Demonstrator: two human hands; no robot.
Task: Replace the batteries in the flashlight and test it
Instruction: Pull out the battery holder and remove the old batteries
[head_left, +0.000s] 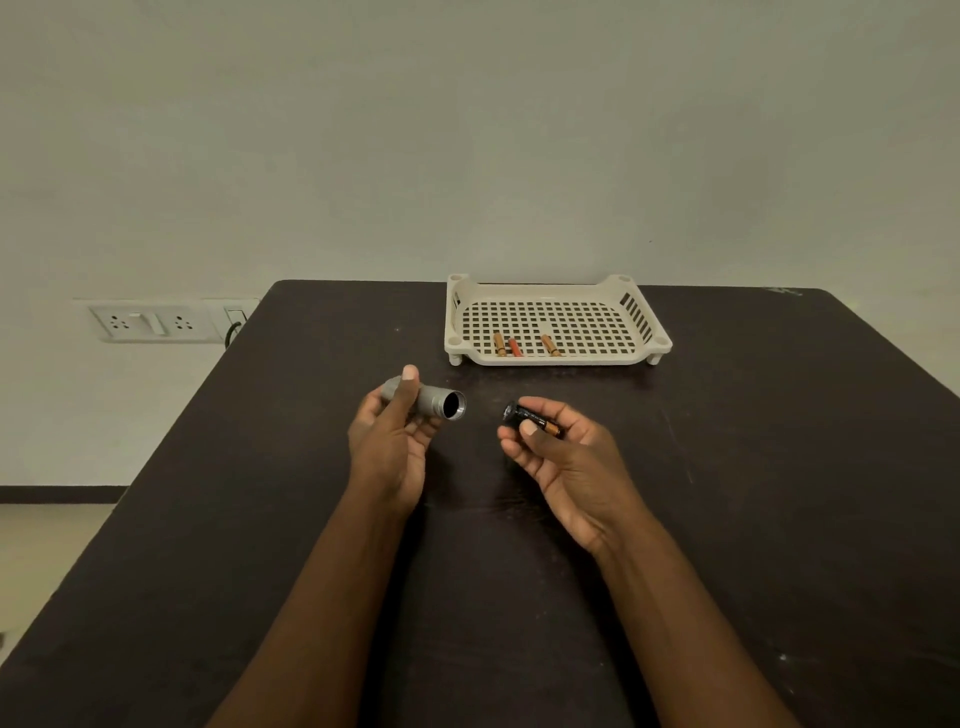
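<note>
My left hand (389, 441) grips a grey flashlight body (434, 402) above the dark table, thumb over the top. Its open threaded end points right toward the other hand. My right hand (556, 452) holds a black battery holder (527, 417) with copper-ended batteries in it, pinched between thumb and fingers. A small gap separates the holder from the open end of the flashlight. Three loose batteries (519, 345) lie at the front of the white tray (641, 325).
The white perforated tray stands at the back of the dark table (779, 467). A wall socket panel (156, 322) with a plugged cable sits left of the table. The table's left edge drops to the floor.
</note>
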